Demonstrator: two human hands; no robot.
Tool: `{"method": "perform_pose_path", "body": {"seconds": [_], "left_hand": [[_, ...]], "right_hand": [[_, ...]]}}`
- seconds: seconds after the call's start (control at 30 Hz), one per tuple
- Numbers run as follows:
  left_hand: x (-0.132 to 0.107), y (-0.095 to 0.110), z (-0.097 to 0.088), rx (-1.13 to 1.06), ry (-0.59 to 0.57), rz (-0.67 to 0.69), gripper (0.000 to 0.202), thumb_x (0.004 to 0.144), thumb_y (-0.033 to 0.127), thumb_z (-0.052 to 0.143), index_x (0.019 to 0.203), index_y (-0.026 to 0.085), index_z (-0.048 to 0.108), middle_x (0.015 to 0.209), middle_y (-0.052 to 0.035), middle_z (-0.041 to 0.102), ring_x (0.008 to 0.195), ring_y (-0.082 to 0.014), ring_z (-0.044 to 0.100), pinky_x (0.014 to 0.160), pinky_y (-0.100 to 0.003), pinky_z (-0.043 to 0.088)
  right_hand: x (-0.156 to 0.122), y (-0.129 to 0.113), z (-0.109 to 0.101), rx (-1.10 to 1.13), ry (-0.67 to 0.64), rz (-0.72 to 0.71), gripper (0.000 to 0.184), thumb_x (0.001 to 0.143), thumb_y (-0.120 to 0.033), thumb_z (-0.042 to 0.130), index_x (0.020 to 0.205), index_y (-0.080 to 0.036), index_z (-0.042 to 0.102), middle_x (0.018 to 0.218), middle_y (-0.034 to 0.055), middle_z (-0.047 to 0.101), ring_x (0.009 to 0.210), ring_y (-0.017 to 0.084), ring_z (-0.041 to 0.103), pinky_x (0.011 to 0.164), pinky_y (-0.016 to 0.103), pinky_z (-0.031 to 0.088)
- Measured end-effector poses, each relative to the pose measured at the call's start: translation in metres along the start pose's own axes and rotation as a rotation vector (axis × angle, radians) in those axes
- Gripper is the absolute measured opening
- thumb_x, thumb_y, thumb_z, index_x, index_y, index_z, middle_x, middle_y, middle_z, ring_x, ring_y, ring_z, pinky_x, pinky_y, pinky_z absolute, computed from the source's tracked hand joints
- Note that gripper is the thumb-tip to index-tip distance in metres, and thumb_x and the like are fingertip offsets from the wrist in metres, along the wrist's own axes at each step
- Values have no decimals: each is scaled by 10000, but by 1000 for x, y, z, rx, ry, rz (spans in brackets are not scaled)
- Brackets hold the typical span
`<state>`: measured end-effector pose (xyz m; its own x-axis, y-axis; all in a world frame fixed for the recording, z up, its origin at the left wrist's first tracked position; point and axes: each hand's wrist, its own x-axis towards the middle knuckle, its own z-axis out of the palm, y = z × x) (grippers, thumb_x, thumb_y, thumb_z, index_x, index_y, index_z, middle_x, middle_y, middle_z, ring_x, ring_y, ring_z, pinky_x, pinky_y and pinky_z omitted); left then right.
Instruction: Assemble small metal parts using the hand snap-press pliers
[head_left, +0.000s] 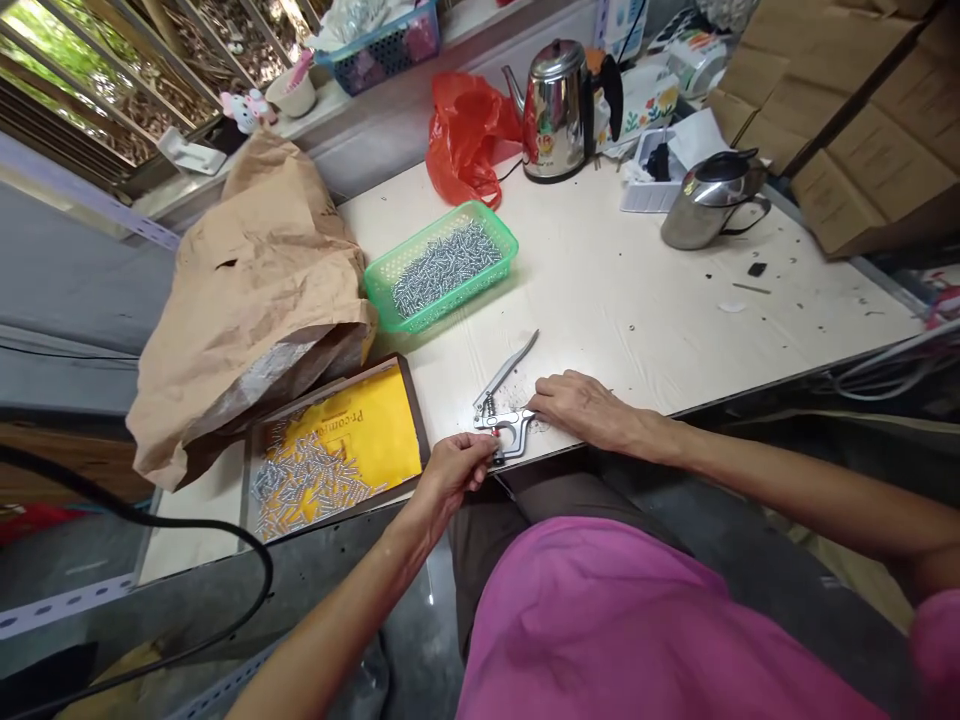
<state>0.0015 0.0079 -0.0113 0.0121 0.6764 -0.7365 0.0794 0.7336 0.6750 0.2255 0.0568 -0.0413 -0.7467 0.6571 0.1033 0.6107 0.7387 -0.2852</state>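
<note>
A small metal hand press (504, 400) with a long lever is fixed at the near edge of the pale table (637, 290). My left hand (455, 468) is pinched at the tool's near jaw, fingers closed on something too small to make out. My right hand (581, 405) rests on the table beside the tool, fingertips touching its right side, fingers curled. A green basket (441, 264) full of small metal pins sits behind the tool. A brown-rimmed tray with a yellow liner (334, 450) holds several more pins at my left.
A large brown paper sack (247, 300) lies at the left. At the back stand a steel kettle (556, 108), a red plastic bag (465, 135), a metal jug (709, 200) and cardboard boxes (847, 110). A black cable (187, 540) loops at lower left.
</note>
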Motion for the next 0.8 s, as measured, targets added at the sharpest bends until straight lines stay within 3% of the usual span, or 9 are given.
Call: {"method": "perform_pose_path", "body": {"seconds": [0.43,0.8], "left_hand": [[10,-2,-3,56,-12,-50,291,590,326,777,659,128,576,486,52,540,287,-27,383,282,-159,239],[15,4,-10,77,-153,-206,214,664,258,754,692,115,597,450,34,568,264,-35,386,277,-152,238]], "right_hand": [[-1,-4,0,11,10,33,240,989,-203,397,916,-166,622,863,49,580,729,153,479,670,307,271],[-1,-9,-4,-2,-8,32,235,975,-161,392,879,-156,606,864,61,584,745,156,491,688,305,288]]}}
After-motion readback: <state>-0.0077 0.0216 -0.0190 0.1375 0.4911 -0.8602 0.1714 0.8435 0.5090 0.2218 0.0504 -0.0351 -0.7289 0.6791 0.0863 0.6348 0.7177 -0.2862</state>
